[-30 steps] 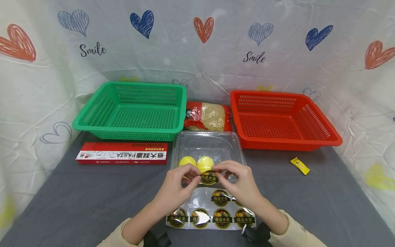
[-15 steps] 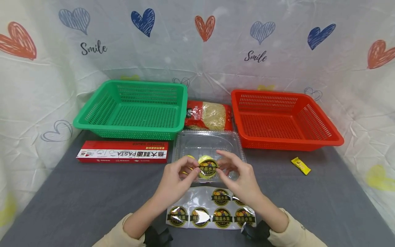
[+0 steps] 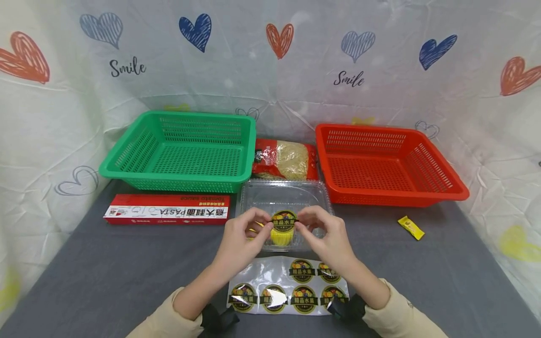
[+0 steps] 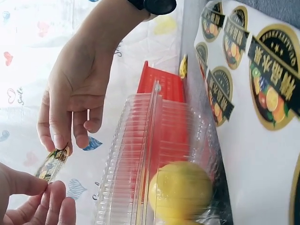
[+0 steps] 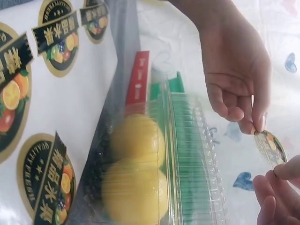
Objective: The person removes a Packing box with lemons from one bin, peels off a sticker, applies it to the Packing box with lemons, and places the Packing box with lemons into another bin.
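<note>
Between both hands, a round black-and-gold fruit sticker (image 3: 283, 222) is stretched above a clear plastic clamshell box (image 3: 287, 191). My left hand (image 3: 243, 237) pinches its left edge with thumb and fingertips, and my right hand (image 3: 328, 234) pinches the right edge. Two round yellow fruits (image 5: 136, 187) sit inside the box; in the head view the hands and sticker partly cover them. The wrist views show the sticker (image 4: 52, 164) apart from the box wall. Nearer my body lies a glossy sticker sheet (image 3: 266, 274) bearing several matching labels and a bare patch at its upper left.
A green basket (image 3: 186, 180) stands at the back left, a red basket (image 3: 393, 195) at the back right. Between them lies a red noodle packet (image 3: 291, 159). A pasta box (image 3: 166, 210) rests before the green basket; a small yellow packet (image 3: 411, 227) lies at right.
Both hands have moved the sticker up in the view, away from the sheet, and its printed face shows more fully. The baskets, clamshell box and sheet stay in place.
</note>
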`<state>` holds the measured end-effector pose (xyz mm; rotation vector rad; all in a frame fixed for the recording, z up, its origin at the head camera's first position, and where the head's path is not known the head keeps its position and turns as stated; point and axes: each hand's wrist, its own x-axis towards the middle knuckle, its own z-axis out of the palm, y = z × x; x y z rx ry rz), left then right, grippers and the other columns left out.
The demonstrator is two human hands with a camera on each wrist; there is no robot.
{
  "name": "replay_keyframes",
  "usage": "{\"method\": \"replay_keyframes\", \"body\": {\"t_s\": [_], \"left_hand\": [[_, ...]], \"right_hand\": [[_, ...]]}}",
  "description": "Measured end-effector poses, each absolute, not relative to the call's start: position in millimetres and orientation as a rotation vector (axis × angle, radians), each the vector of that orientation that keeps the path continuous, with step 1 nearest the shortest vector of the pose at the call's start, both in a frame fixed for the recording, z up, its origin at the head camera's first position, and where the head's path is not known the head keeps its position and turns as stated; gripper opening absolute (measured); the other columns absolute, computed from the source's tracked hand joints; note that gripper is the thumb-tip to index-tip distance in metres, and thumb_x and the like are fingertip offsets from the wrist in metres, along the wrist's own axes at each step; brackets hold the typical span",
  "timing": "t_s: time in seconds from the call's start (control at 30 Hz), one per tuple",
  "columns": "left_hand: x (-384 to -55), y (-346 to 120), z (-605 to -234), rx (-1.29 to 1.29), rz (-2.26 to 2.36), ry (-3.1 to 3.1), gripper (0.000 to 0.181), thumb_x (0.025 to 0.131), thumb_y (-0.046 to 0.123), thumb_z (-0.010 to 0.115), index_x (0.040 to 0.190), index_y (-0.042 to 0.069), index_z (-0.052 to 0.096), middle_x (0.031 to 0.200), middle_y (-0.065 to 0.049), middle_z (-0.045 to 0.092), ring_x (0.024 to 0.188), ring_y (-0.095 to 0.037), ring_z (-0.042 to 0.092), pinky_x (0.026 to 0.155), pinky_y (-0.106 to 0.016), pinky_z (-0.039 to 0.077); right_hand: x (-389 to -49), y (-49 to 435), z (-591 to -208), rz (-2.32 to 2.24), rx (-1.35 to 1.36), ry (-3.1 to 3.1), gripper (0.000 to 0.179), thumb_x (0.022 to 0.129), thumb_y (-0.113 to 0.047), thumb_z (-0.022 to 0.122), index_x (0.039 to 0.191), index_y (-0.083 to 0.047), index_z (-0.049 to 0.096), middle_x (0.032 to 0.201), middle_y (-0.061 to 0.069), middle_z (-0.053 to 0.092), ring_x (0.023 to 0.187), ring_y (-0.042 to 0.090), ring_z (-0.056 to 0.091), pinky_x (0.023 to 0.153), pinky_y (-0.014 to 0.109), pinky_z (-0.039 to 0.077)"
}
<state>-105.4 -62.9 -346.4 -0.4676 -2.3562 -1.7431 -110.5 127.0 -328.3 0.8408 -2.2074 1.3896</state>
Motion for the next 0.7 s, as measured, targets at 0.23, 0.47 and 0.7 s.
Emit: {"method": "replay_keyframes", "body": {"t_s": [0.23, 0.47, 0.7], "left_hand": [[-120, -63, -339, -0.570, -1.529, -2.340, 0.015, 0.082, 0.004, 0.066, 0.095, 0.008, 0.058, 0.079, -0.001, 0.065, 0.063, -0.006, 0.061, 0.054, -0.021, 0.051], [-133, -62, -333, -0.634, -1.372, -2.335, 0.014, 0.084, 0.005, 0.064, 0.096, 0.008, 0.059, 0.080, -0.002, 0.067, 0.063, -0.006, 0.060, 0.055, -0.020, 0.050], [-140, -60, -336, -0.585, -1.251, -2.410, 0.015, 0.083, 0.005, 0.064, 0.097, 0.010, 0.062, 0.080, 0.000, 0.067, 0.060, -0.005, 0.058, 0.055, -0.018, 0.048]], "right_hand": [[-134, 133, -344, 1.384, 0.769, -2.223, 0.020, 0.074, 0.006, 0.071, 0.085, -0.006, 0.059, 0.074, 0.000, 0.064, 0.061, 0.010, 0.060, 0.054, 0.024, 0.049], [-146, 134, -340, 1.355, 0.690, -2.290, 0.012, 0.078, -0.003, 0.071, 0.085, -0.008, 0.062, 0.079, -0.002, 0.064, 0.071, 0.010, 0.061, 0.056, 0.025, 0.051], [-151, 133, -340, 1.315, 0.637, -2.377, 0.015, 0.079, -0.006, 0.071, 0.092, -0.007, 0.066, 0.082, 0.002, 0.067, 0.071, 0.012, 0.062, 0.058, 0.025, 0.051]]}}
